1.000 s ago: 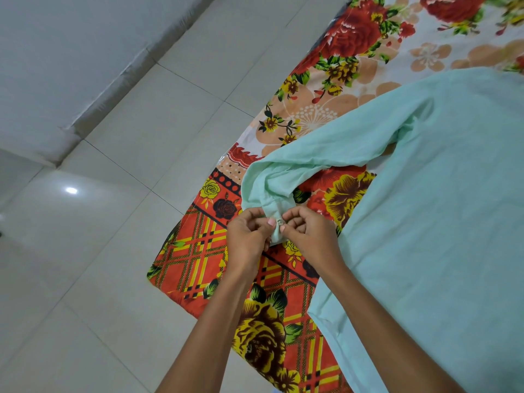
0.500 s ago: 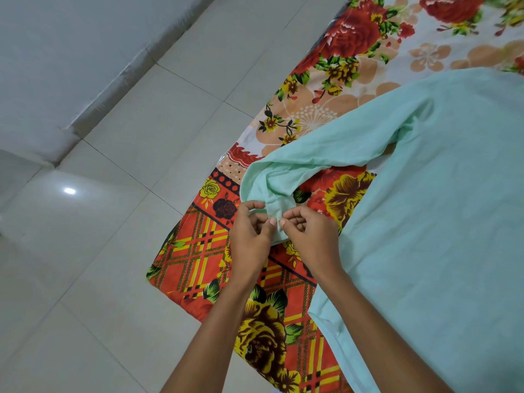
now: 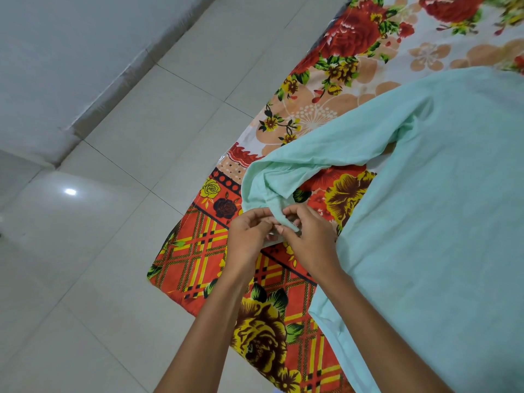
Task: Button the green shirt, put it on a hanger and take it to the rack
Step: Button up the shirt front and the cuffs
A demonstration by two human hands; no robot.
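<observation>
Soft even indoor light; lamp glare spot on glossy floor tiles [image 3: 70, 192]; wide-angle edge bending.

Two bare forearms are showing, coming in from the bottom edge, no sleeves reaching the visible part. Left hand [image 3: 248, 236] and right hand [image 3: 310, 242] are both bare: no gloves, no watch or bands at the wrists. No rings showing on the visible fingers [image 3: 262, 212]. Nails are looking short and unpainted where they're catching light. Nothing else of the person is showing in view.
</observation>
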